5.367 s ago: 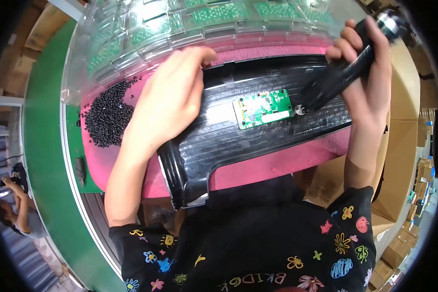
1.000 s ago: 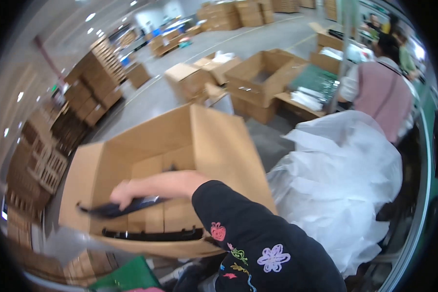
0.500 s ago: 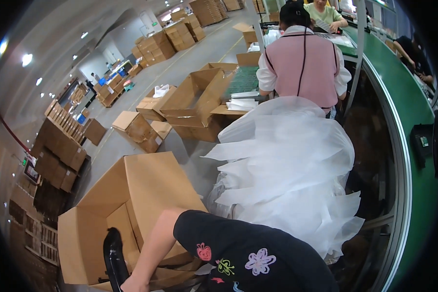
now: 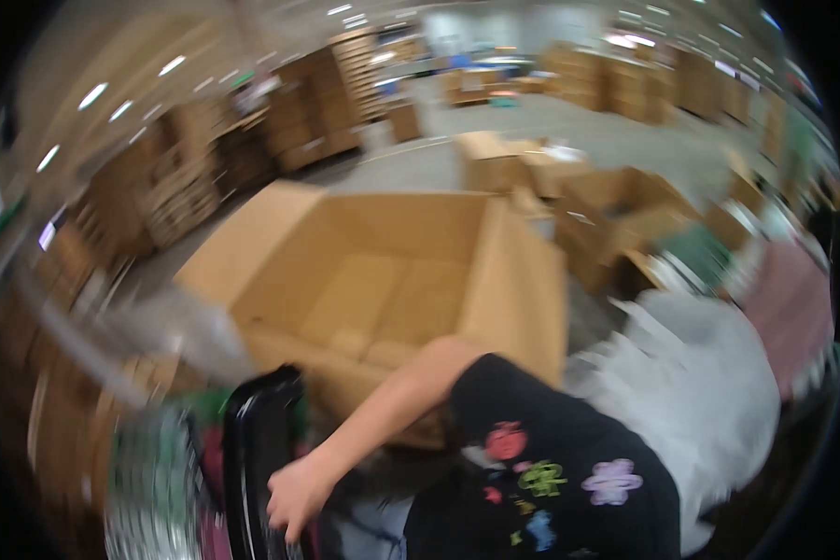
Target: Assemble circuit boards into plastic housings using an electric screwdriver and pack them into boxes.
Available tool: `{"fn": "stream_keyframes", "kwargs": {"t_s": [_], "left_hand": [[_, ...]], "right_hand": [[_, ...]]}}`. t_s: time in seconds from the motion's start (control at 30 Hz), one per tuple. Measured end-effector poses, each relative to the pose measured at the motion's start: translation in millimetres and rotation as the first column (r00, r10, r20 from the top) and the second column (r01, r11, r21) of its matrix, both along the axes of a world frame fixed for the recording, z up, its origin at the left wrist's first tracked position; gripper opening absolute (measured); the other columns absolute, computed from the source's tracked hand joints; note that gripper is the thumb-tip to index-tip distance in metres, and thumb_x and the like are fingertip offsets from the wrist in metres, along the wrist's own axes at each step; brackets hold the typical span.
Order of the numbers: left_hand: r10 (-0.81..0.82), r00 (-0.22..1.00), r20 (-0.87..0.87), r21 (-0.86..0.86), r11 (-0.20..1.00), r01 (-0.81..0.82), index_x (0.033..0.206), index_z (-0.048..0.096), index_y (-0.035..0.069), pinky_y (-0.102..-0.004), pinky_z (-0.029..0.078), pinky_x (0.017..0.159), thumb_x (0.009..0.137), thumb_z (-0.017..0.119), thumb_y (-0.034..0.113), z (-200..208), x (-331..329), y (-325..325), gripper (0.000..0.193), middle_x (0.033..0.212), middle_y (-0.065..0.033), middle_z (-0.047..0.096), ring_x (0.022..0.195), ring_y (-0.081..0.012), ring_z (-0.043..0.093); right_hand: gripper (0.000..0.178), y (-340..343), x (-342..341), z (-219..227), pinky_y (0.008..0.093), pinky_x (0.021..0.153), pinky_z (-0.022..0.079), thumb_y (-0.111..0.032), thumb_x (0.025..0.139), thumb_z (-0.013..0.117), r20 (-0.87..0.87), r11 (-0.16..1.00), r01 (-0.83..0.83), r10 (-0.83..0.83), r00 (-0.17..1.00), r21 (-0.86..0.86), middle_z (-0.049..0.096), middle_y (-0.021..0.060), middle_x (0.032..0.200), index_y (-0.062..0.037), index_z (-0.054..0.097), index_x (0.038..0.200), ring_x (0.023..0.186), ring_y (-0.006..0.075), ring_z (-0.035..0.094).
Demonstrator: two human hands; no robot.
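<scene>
My right hand (image 4: 299, 499) comes across from the lower right on a bent arm with a black, flower-patterned sleeve (image 4: 551, 457). Its fingers are closed on the edge of a long, glossy black piece (image 4: 257, 457) with rounded ends, standing nearly upright; the exact kind is unclear. Just left of this piece is a stack of shiny clear-wrapped items (image 4: 154, 481), blurred, with green and dark pink showing around it. A large open cardboard box (image 4: 523, 289) stands beyond my forearm, its inside bottom showing bare cardboard. My left hand is out of sight.
White foam sheets (image 4: 681, 373) are heaped at the right, beside a person in a pink vest (image 4: 784, 308). More open cartons (image 4: 616, 205) stand at the back right. Clear plastic film (image 4: 177, 327) lies left of the big box. Stacked cartons (image 4: 313, 107) and pallets line the far left.
The view has swung left, shifting the box and foam sheets rightward. My right hand still grips the black piece, which now appears beside the wrapped stack rather than in front of the box.
</scene>
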State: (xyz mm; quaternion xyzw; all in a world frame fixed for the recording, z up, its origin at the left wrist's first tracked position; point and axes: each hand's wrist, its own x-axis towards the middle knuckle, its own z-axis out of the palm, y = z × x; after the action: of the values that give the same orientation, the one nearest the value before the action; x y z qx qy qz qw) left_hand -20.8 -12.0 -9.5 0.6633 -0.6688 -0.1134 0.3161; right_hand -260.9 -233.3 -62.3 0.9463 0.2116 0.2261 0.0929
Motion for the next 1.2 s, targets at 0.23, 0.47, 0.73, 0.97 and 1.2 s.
{"fn": "stream_keyframes", "kwargs": {"t_s": [0.23, 0.47, 0.73, 0.97, 1.2], "left_hand": [[0.289, 0.957, 0.030, 0.076, 0.954, -0.291, 0.098, 0.070, 0.002, -0.0386, 0.052, 0.070, 0.075, 0.078, 0.012, -8.7, 32.8, -4.4, 0.026, 0.084, -0.0160, 0.068, 0.077, -0.0310, 0.067], [0.207, 0.977, 0.060, 0.148, 0.966, -0.214, 0.106, 0.066, 0.004, -0.0419, 0.051, 0.079, 0.078, 0.070, 0.003, -3.9, 44.3, 2.2, 0.028, 0.093, -0.0135, 0.066, 0.092, -0.0354, 0.063], [0.231, 0.971, 0.069, 0.054, 0.971, -0.235, 0.104, 0.067, 0.006, -0.0397, 0.053, 0.074, 0.082, 0.071, 0.009, -14.9, 56.0, -5.0, 0.022, 0.092, -0.0100, 0.067, 0.087, -0.0305, 0.065], [0.258, 0.962, 0.088, 0.018, 0.965, -0.260, 0.102, 0.067, 0.005, -0.0385, 0.053, 0.073, 0.083, 0.069, 0.007, -18.9, 54.7, -10.7, 0.019, 0.089, -0.0085, 0.065, 0.082, -0.0284, 0.063], [0.332, 0.943, -0.032, -0.152, 0.931, -0.333, 0.089, 0.065, 0.000, -0.0387, 0.053, 0.073, 0.089, 0.069, 0.011, -11.4, 53.6, -15.2, 0.012, 0.089, -0.0126, 0.067, 0.083, -0.0295, 0.066]], "right_hand": [[0.034, -7.8, 55.8, 78.2, 0.0411, 0.061, 0.054, -0.042, 0.083, 0.067, -0.231, 0.975, -0.008, 0.061, 0.971, 0.224, 0.060, 0.0062, 0.080, -0.0092, 0.058, 0.090, 0.081, 0.0264, 0.065], [0.021, -128.5, 277.5, 126.8, 0.0480, 0.070, 0.055, -0.013, 0.076, 0.062, 0.055, 0.922, 0.386, -0.387, 0.920, 0.034, 0.065, 0.0119, 0.086, -0.0062, 0.059, 0.096, 0.083, 0.0330, 0.066], [0.046, -199.4, 431.3, 48.9, 0.0497, 0.106, 0.040, -0.019, 0.081, 0.060, -0.139, 0.825, 0.565, -0.559, 0.817, 0.003, 0.050, 0.0138, 0.139, -0.0178, 0.061, 0.126, 0.133, 0.0320, 0.046], [0.047, -189.1, 476.2, 28.1, 0.0490, 0.113, 0.033, -0.019, 0.080, 0.056, -0.267, 0.839, 0.543, -0.517, 0.814, 0.031, 0.038, 0.0132, 0.151, -0.0083, 0.061, 0.126, 0.143, 0.0284, 0.034], [0.062, -176.8, 463.5, 24.7, 0.0489, 0.119, 0.024, -0.018, 0.083, 0.047, -0.169, 0.772, 0.626, -0.606, 0.777, 0.109, 0.037, 0.0155, 0.153, 0.0030, 0.043, 0.141, 0.145, 0.0283, 0.033]]}}
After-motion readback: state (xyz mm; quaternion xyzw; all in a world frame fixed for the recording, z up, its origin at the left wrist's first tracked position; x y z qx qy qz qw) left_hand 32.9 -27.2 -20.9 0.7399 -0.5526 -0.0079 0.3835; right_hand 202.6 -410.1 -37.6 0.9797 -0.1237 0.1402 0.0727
